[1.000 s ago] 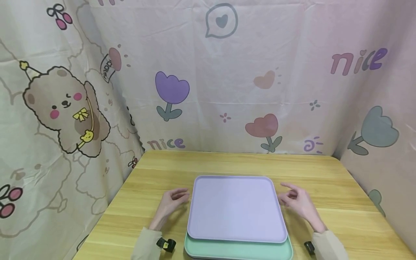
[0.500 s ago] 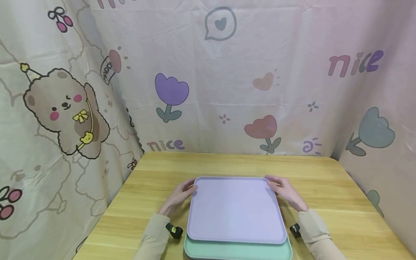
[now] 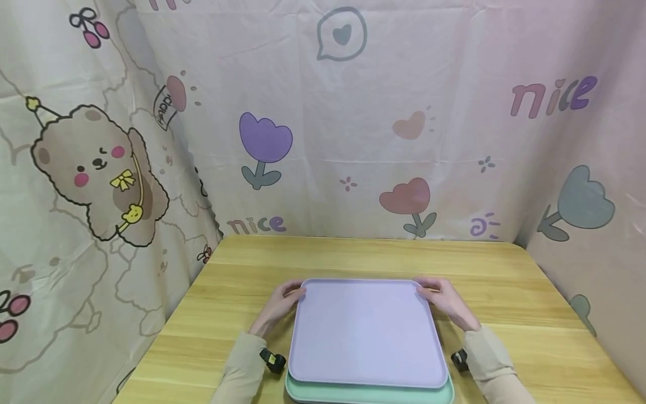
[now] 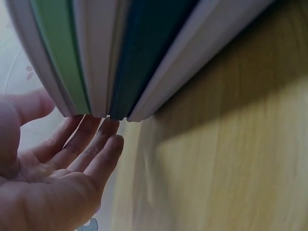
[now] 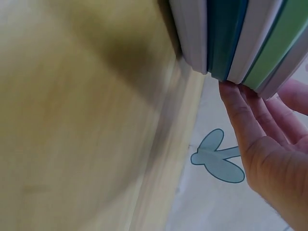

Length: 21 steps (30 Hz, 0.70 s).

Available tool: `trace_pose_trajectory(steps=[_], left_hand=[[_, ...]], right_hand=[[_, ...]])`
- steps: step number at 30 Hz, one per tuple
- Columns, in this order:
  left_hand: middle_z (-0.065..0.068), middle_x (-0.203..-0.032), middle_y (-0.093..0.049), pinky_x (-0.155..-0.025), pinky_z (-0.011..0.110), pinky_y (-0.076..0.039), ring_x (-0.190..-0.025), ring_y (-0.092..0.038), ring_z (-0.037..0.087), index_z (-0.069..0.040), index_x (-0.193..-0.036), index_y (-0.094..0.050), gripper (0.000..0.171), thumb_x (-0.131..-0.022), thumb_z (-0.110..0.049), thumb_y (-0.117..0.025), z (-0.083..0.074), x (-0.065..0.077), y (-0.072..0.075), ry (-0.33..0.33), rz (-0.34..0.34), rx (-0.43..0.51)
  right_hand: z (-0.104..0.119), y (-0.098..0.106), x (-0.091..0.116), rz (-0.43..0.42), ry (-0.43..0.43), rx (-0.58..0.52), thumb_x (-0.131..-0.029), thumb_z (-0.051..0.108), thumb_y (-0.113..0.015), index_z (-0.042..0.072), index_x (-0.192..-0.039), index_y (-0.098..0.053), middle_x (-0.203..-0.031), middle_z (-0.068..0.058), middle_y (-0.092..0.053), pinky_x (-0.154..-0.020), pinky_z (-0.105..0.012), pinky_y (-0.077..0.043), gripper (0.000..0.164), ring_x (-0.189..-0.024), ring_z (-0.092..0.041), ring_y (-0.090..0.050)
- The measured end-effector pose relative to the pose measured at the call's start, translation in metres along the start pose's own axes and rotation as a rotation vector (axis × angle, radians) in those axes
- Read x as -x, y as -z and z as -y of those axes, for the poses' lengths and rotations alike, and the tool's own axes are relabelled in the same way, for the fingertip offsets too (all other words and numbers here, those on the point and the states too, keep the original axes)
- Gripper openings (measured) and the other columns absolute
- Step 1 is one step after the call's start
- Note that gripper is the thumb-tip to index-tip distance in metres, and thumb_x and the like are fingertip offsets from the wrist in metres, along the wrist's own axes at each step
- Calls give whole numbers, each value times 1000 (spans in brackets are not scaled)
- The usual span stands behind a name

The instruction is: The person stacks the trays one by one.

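Observation:
A lilac rectangular tray (image 3: 368, 331) tops a stack of several trays. Below it, a mint green tray (image 3: 370, 393) shows along the near side. Pale and dark teal trays (image 4: 144, 53) lie lower, seen edge-on in both wrist views. My left hand (image 3: 282, 300) holds the far left corner of the stack, its thumb at the lilac rim and its fingertips against the tray edges. At the far right corner, my right hand (image 3: 446, 297) grips likewise, thumb on the lilac rim, fingers (image 5: 240, 108) behind the lower edges.
The stack stands on a wood-grain table (image 3: 242, 264). Printed curtains (image 3: 323, 129) hang behind it and along both sides. Each wrist carries a small black camera, the left one (image 3: 273, 361) close beside the stack.
Both hands have come in from beside the stack to its far corners. The lilac tray has slid slightly toward me, and less of the green tray shows in front.

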State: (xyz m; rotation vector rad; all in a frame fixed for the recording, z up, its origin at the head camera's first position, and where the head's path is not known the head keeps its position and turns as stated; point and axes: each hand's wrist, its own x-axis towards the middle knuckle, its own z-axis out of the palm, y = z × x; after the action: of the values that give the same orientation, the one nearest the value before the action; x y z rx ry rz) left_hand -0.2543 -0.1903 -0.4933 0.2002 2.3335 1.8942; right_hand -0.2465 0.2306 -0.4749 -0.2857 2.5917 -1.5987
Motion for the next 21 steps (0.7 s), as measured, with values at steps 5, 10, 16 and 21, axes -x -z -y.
trace_pose_trajectory(steps=[5,10,16,21], left_hand=[[25,-127,-63,-88,31,-59,-103,-67,19,8,-124,-61,34,-99,-15,-62,1,-1,-3,36,-73,4],[21,-119,-67,-80,24,-57,-91,-65,10,9,-118,-63,29,-99,-12,-62,1,0,-4,62,-96,34],[19,-113,-68,-77,22,-57,-86,-65,9,11,-115,-64,28,-98,-11,-63,0,3,-4,68,-113,41],[19,-115,-68,-81,27,-60,-88,-66,10,10,-115,-66,28,-98,-12,-64,0,4,-4,84,-117,41]], right_hand=[[-3,0,0,-18,2,16,-100,7,-59,-15,-127,-60,-127,-32,-65,-82,-13,-53,35,-104,-14,-66],[-4,1,1,-13,3,16,-99,7,-59,-15,-122,-62,-121,-31,-68,-79,-14,-54,32,-95,-4,-63],[-8,2,1,-11,24,22,-99,9,-60,-15,-119,-64,-118,-29,-70,-79,-15,-54,32,-94,-3,-64],[-9,0,2,-12,11,-1,-98,8,-62,-15,-119,-64,-117,-29,-70,-80,-15,-54,32,-93,-2,-63]])
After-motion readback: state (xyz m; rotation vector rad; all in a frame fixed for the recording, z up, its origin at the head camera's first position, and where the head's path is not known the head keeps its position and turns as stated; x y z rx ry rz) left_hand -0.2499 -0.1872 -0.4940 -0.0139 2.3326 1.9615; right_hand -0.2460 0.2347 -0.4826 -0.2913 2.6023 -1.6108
